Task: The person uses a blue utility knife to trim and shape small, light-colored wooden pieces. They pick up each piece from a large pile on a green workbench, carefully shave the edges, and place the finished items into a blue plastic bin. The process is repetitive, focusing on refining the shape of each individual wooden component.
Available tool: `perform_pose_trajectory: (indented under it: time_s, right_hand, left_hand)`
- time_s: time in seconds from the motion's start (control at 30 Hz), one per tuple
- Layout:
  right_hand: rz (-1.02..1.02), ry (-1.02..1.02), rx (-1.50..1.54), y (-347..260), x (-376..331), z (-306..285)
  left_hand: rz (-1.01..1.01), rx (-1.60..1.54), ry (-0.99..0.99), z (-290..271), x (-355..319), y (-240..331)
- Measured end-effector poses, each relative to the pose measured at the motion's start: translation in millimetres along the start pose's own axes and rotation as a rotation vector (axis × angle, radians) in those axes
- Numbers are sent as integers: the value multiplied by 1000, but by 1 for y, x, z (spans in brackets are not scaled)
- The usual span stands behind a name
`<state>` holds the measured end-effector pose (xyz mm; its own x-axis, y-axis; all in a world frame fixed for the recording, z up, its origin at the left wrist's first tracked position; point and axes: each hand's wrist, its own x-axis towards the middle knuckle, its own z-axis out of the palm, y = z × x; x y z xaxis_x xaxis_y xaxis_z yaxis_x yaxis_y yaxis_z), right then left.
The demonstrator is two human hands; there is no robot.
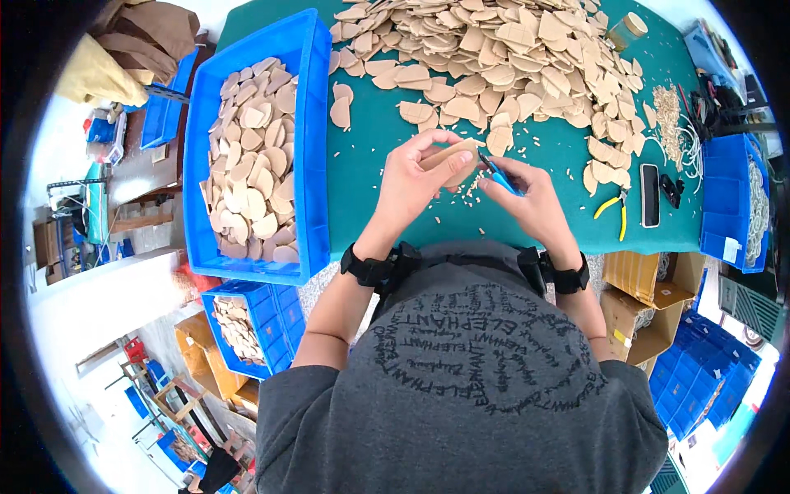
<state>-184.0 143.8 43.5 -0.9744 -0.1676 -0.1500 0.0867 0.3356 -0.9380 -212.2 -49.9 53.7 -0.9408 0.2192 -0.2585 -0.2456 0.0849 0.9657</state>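
Note:
My left hand (415, 177) grips a flat tan wooden piece (454, 156) above the green table (362, 189). My right hand (531, 193) holds a small blue-handled cutter (496, 175), its tip against the piece's right edge. Both hands meet near the table's front edge. Small pale offcuts (473, 198) lie scattered on the green surface just under them.
A big heap of similar wooden pieces (494, 49) covers the far table. A blue bin (251, 148) at left holds more pieces; another blue bin (247, 325) sits lower down. Yellow-handled pliers (613, 210), a dark phone (649, 195) and blue bins (728, 198) lie right.

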Motion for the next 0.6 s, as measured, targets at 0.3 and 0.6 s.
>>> perform_pose_trajectory:
  time_s: [0.3, 0.6]
  right_hand:
    - [7, -20, 18, -6, 3, 3]
    - [-11, -22, 16, -4, 6, 2]
  left_hand:
    - [64, 49, 10, -6, -6, 2]
    - [89, 76, 28, -5, -8, 5]
